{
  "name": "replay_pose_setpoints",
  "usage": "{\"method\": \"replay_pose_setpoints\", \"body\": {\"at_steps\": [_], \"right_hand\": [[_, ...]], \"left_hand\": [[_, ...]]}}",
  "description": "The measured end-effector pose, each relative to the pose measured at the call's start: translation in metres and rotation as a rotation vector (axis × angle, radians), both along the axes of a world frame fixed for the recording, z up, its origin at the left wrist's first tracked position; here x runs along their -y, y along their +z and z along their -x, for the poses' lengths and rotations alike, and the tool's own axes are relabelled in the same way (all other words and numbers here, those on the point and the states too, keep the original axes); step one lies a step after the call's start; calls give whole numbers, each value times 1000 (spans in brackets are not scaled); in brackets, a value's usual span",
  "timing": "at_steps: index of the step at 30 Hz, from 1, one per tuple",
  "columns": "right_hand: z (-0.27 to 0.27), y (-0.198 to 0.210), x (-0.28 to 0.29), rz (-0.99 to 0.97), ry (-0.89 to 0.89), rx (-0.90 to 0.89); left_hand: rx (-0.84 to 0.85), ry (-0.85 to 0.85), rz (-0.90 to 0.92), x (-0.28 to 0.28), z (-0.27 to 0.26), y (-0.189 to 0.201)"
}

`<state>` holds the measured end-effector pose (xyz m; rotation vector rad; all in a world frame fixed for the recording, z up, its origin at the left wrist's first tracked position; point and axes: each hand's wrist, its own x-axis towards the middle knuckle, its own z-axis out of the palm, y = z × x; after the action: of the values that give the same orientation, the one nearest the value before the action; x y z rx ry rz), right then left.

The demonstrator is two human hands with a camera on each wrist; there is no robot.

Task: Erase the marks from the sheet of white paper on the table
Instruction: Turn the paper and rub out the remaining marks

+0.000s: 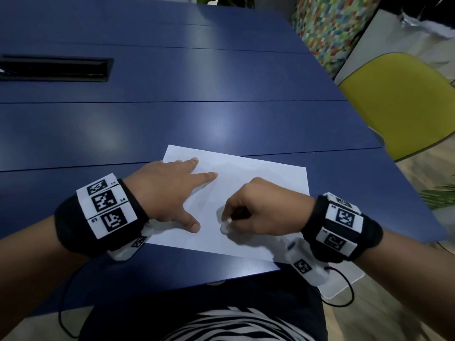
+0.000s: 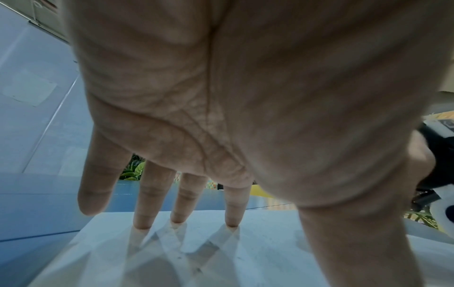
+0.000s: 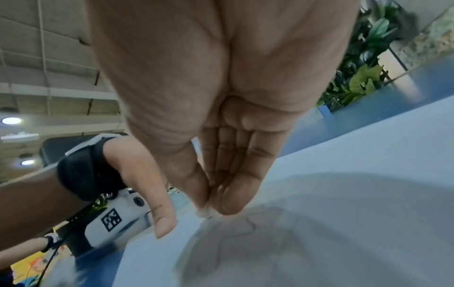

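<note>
Near the desk's (image 1: 172,119) front edge, rub gently, eraser (image 1: 225,226) pinched in right hand (image 1: 266,207), left hand (image 1: 167,193) spread flat pinning paper (image 1: 258,178).

Paper (image 1: 258,183) on table (image 1: 172,124), chair (image 1: 398,99) right

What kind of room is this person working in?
Probably an office or meeting room: a long blue table with a cable slot, a yellow chair beside it, and ceiling panel lights.
</note>
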<state>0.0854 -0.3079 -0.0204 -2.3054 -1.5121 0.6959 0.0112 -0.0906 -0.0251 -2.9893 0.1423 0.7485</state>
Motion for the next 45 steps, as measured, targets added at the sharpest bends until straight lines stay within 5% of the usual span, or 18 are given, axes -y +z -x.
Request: {"method": "replay_pose_setpoints", "body": {"at_steps": [15,21,27,32,37,41,45], "right_hand": [[12,2,6,55,51,-68],[-35,-8,-4,-92,-310,173],[-16,4,-5,47,-59,95],[-37,4,-11,40,-234,173],[-16,5,-13,94,-114,141],[-25,5,-14,71,-253,160],[-18,5,-14,86,-187,131]], "left_hand": [[1,-1,-6,0,0,0],[11,13,-32,0,1,3],[36,-7,-51,-1,-1,2],[29,-5,-48,-2,-2,0],[32,-11,-52,-4,-2,-3],[35,-8,-45,-3,-2,-4],[51,-17,-31,-6,-3,-8]]}}
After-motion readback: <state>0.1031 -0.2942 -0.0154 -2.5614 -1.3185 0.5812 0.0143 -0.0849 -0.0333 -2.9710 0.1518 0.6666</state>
